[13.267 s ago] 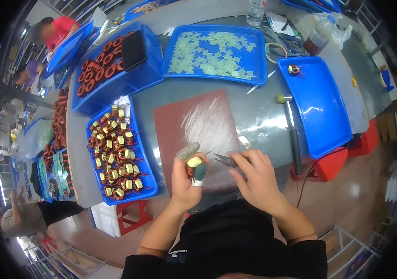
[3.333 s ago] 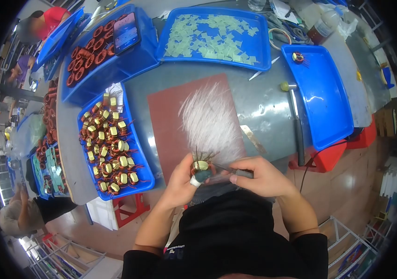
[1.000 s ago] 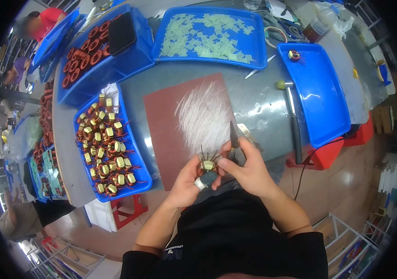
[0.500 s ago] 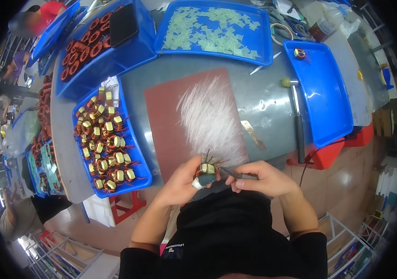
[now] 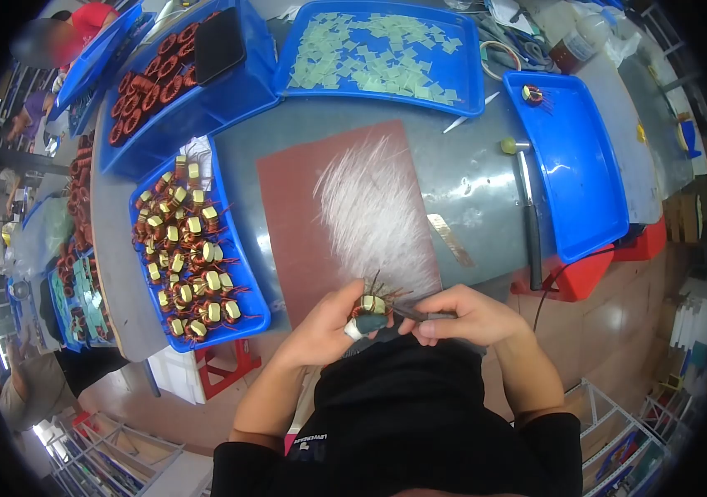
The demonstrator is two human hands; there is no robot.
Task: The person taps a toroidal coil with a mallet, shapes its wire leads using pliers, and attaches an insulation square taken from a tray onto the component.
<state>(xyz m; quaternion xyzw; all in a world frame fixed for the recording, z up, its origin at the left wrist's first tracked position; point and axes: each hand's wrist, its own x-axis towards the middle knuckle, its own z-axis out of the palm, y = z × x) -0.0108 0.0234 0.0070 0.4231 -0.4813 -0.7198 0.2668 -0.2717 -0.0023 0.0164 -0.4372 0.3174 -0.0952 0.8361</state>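
My left hand point(image 5: 326, 325) is closed around a toroidal coil point(image 5: 372, 305) with yellow tape and copper wire ends that stick up and to the right. One of its fingers wears a white and dark wrapping point(image 5: 357, 326). In my right hand point(image 5: 474, 317) is a pair of dark pliers point(image 5: 421, 314), its tip at the coil's right side among the wire ends. Whether the jaws touch a wire is too small to tell. Both hands are in front of my body, by the near edge of a brown sheet point(image 5: 291, 207) with white scratches.
A blue tray point(image 5: 247, 319) of taped coils stands left, below a blue bin point(image 5: 246, 99) of red rings. Green squares lie in another tray point(image 5: 474, 83). At right, one coil point(image 5: 533, 94) sits in a tray point(image 5: 585, 182) beside a hammer point(image 5: 529, 199). A metal strip point(image 5: 450, 240) lies nearby.
The coil has turned slightly in my left hand and shifted a little down and right, so its wire ends point differently. My right hand keeps the pliers close to it.
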